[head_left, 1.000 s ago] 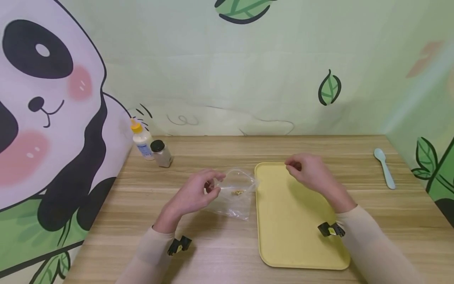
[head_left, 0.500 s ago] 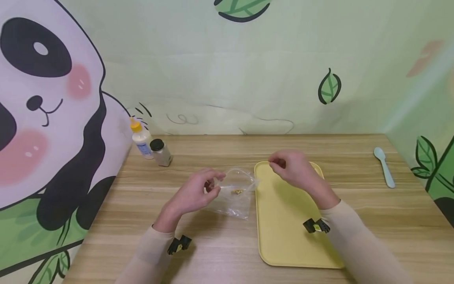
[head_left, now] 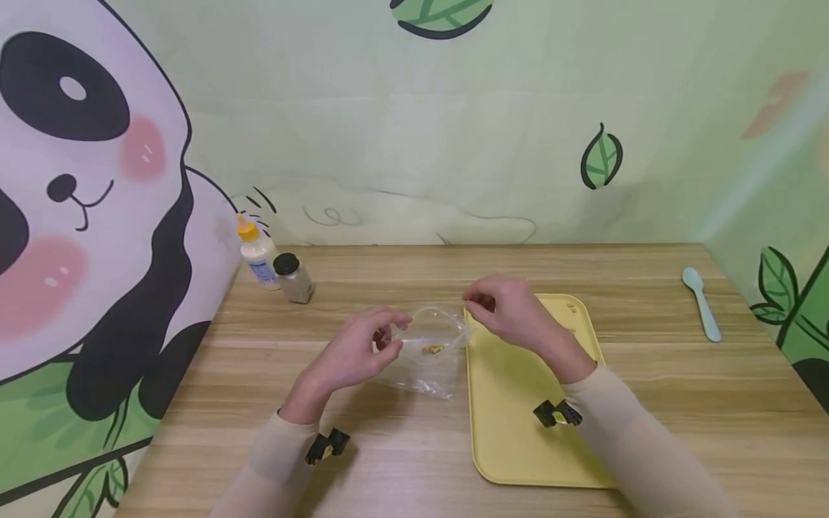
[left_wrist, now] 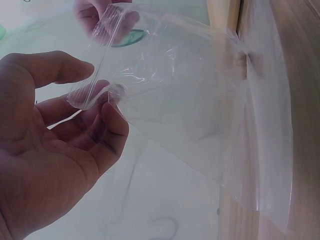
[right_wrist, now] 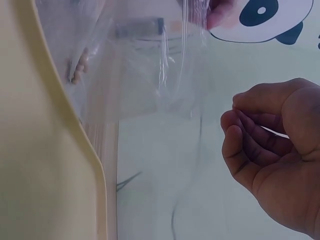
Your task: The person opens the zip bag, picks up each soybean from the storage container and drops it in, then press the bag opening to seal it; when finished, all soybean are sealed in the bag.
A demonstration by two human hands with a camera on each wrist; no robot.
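Observation:
My left hand (head_left: pixel 352 349) grips the opening edge of a clear zip bag (head_left: pixel 424 378), with its lower fingers curled at the seal strip in the left wrist view. Several small yellow-tan pieces (head_left: pixel 432 349) lie inside the bag, and in the right wrist view these pieces (right_wrist: pixel 80 67) look rounded. Over the upper left corner of the yellow tray (head_left: pixel 518 432), my right hand (head_left: pixel 508 309) hangs close to the bag's mouth. Its thumb and fingertips are drawn together, and nothing shows between them. A few tiny pieces (head_left: pixel 572 308) lie in the tray's upper right corner.
At the back left stand a white bottle with an orange nozzle cap (head_left: pixel 259 255) and a small jar with a black lid (head_left: pixel 296 280). A pale blue spoon (head_left: pixel 702 306) lies at the far right. A printed panda wall (head_left: pixel 401 144) closes off the back.
My right hand has moved left across the tray toward the bag, uncovering the tiny pieces in the tray's corner. The left hand and the bag stay in place.

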